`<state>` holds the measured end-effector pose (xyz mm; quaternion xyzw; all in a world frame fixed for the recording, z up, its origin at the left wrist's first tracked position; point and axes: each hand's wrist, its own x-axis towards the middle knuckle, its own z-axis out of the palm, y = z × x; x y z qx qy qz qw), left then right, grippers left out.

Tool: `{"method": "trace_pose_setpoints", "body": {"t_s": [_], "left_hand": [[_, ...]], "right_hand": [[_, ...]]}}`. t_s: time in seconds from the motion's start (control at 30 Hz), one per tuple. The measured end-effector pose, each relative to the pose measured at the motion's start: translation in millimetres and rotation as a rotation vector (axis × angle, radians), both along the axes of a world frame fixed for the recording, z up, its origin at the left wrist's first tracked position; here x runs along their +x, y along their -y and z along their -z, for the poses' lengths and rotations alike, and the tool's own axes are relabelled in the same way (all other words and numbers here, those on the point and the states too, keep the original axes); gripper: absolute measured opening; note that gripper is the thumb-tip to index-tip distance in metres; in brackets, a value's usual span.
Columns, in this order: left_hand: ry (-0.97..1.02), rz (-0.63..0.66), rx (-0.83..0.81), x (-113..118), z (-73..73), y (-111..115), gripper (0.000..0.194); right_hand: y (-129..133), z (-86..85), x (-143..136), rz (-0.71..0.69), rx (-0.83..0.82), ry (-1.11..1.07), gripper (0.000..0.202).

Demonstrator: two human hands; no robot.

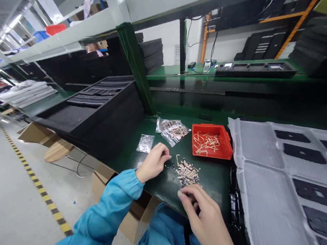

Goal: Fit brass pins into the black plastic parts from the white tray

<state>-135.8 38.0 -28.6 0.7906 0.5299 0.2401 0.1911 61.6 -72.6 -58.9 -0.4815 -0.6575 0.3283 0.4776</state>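
Observation:
A heap of small pale-and-dark strips [188, 172] lies on the green tabletop [213, 175] between my hands. My left hand [153, 163] is at the left of the heap, thumb and forefinger pinched together. Just by its fingertips is a thin dark strip [172, 163]; whether the fingers grip it or another small piece is unclear. My right hand [206, 213] is at the near side of the heap, fingers curled and thumb against the forefinger. Anything in that pinch is too small to make out. Behind the heap stands a red bin [226, 144] holding loose pale strips [207, 143].
Clear bags of small parts [177, 132] and a smaller clear bag [145, 143] lie behind my left hand. A whitish tray [266, 190] with flat black plates [304, 153] fills the right. Stacked black foam trays [118, 118] and a green post [135, 68] stand at left.

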Motion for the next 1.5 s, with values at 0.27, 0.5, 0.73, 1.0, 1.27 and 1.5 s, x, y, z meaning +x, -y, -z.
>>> {"method": "trace_pose_setpoints", "body": {"t_s": [0.27,0.5,0.73,1.0,1.27,1.5], "left_hand": [[0.229,0.022,-0.034,22,-30.4,41,0.012],[0.274,0.052,-0.054,25,-30.1,43,0.013],[0.273,0.057,-0.035,26,-29.0,42,0.015],[0.339,-0.025,0.260,34,-20.9,62,0.020],[0.647,0.035,-0.164,42,-20.7,78,0.014],[0.874,-0.088,-0.283,52,-8.8,84,0.009]], "right_hand": [[-1,0.4,0,0.102,-0.100,-0.116,0.025],[-5,5.5,-2,0.146,-0.194,-0.172,0.031],[-5,5.0,-1,0.104,-0.223,-0.235,0.033],[-3,-3.0,0,0.089,-0.138,-0.282,0.020],[1,-12.1,2,0.087,0.007,-0.257,0.014],[-5,-7.7,0,0.076,0.057,-0.175,0.017]]}}
